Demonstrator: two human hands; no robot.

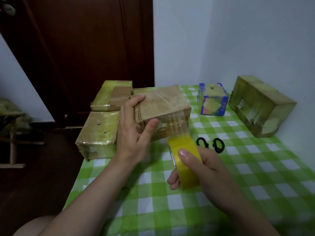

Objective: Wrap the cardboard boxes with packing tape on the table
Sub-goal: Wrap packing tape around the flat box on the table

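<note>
1. Dark wood door (85, 48) and pale walls (238, 40) close the corner behind a table (80, 176) covered in a green-and-white checked cloth (247, 176).
2. Big box (260, 106) lies at the right rear near the wall, glossy with yellowish tape. It is well apart from the work, so probably finished and set aside.
3. Near box (98, 132) and far box (112, 96) sit along the left edge, their film wrinkled and shiny, and seem to be parked there out of the way.
4. Held box (163, 106) is matte brown cardboard, tilted, left of the table's middle and just beside those two. Clear bands cross its right end.
5. Left hand (133, 133) grips its left end, fingers over the top and thumb pressed on the near face, likely bracing it against the tape's pull.
6. Right hand (204, 167) is curled round the roll (185, 159), thumb on its outer face, held low and close to the box, probably so the tape stays taut.
7. Blue box (213, 99), a small cube, stands at the rear between the held box and the big box.
8. The roll is smooth and yellow. A translucent strip (179, 123) runs from it up to the held box's near right corner.
9. Scissors (210, 143) have black loop handles and lie just beyond the roll, handy for the cut. Their blades are hidden.
</note>
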